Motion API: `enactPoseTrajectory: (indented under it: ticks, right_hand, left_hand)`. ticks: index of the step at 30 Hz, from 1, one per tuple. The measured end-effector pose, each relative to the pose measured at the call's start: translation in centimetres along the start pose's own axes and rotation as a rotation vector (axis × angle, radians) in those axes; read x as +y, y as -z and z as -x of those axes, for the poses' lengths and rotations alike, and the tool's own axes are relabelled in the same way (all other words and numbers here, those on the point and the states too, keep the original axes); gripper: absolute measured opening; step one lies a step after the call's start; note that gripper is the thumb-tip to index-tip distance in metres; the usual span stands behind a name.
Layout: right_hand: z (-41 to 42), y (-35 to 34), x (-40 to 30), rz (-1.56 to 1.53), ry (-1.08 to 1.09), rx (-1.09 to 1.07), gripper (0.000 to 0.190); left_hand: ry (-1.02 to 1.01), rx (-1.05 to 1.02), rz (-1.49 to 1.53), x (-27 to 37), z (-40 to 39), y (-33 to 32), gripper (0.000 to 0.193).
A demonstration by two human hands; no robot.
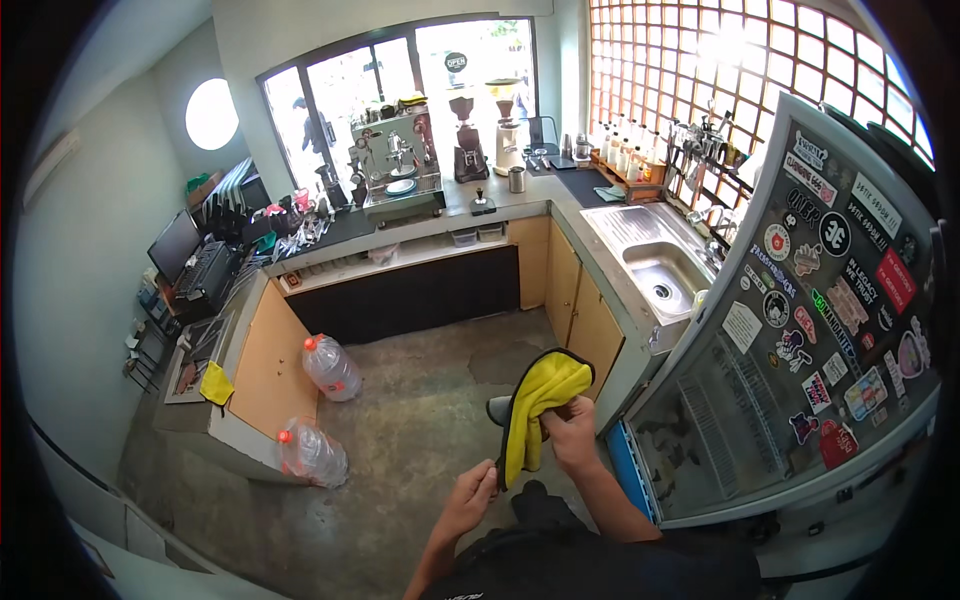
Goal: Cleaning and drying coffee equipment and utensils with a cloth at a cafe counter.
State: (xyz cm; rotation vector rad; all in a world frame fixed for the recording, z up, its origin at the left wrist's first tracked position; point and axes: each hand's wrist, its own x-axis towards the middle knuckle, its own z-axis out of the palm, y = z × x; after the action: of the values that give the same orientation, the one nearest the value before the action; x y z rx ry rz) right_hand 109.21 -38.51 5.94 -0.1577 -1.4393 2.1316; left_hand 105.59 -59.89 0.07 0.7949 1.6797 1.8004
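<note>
A yellow cloth with a dark edging hangs between my two hands, in front of my body and above the floor. My left hand pinches its lower corner by the dark edge. Higher up, my right hand grips the bunched folds from the right side, and the cloth's upper part flops over above the fingers. To the right of my right hand stands a glass fridge door covered with stickers. One dark shoe shows below the cloth.
A steel sink is set in the right counter, with bottles in a wooden rack behind it. An espresso machine and coffee grinders line the back counter. Two large plastic water bottles stand on the floor at left.
</note>
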Motion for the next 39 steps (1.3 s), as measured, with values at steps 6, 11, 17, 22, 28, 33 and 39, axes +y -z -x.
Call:
enactPoseTrajectory:
  ticks: [6,11,17,22,28,33,39]
  right_hand:
    - [2.4,0.6,1.0,0.027,-0.096,-0.120,0.022]
    - [3.5,-0.4,1.4,0.016,-0.042,-0.136,0.036]
    - [2.3,0.6,0.9,0.006,0.043,-0.110,0.036]
    - [1.7,1.2,2.6,-0.225,-0.032,0.024,0.035]
    - [3.6,1.6,3.4,0.101,-0.073,-0.142,0.044]
    - [5.6,0.9,4.9,0.359,0.176,-0.336,0.038]
    - [2.1,1.7,1.2,0.218,0.256,-0.159,0.028]
  left_hand:
    - [0.127,0.055,0.326,0.2,1.1,-1.1,0.031]
    - [0.086,0.076,0.230,-0.5,1.6,-0.6,0.034]
    - [0.021,0.042,0.236,0.2,2.2,-0.7,0.036]
    - [-0.022,0.096,0.408,0.0,3.0,-0.9,0.041]
    - [-0.139,0.092,0.537,-0.2,3.3,-0.7,0.040]
    - [-0.144,0.156,0.155,-1.8,2.9,-2.4,0.046]
    - [-0.040,0.068,0.293,2.3,2.0,-4.1,0.039]
